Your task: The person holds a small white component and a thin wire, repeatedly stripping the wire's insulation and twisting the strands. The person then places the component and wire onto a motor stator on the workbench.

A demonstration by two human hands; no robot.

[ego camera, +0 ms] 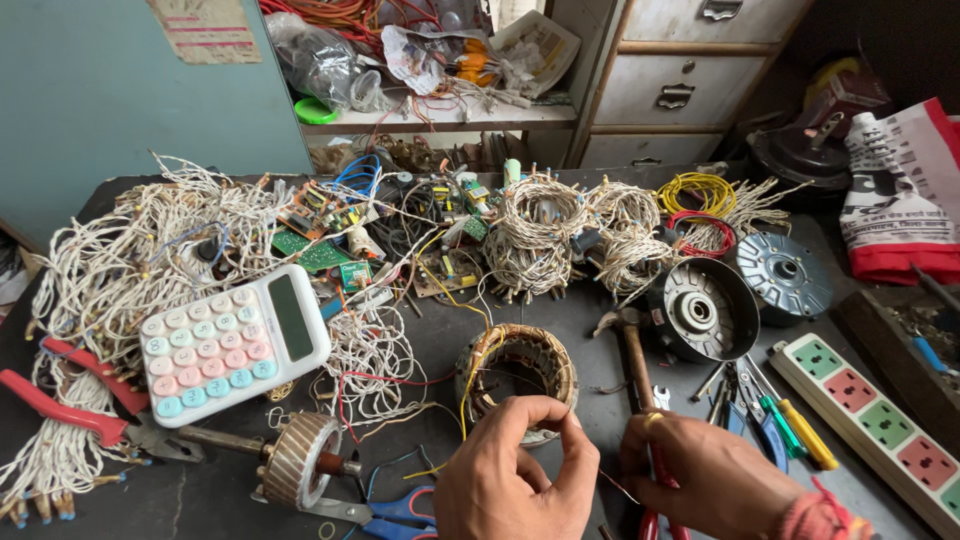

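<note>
Two hands are noted: left hand [515,480] pinched on a thin wire [618,487], right hand [715,475] closed around red-handled pliers [652,520]; stator winding [520,372] lies just beyond, nearer the left.

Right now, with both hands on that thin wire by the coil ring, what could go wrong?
1. The thin wire stretched between the left hand and right hand looks fine enough to snap or kink if pulled hard.
2. Loose leads from the wound stator ring trail toward the hands and may snag.
3. The hammer and scissors lie close, so an elbow could knock them.
</note>
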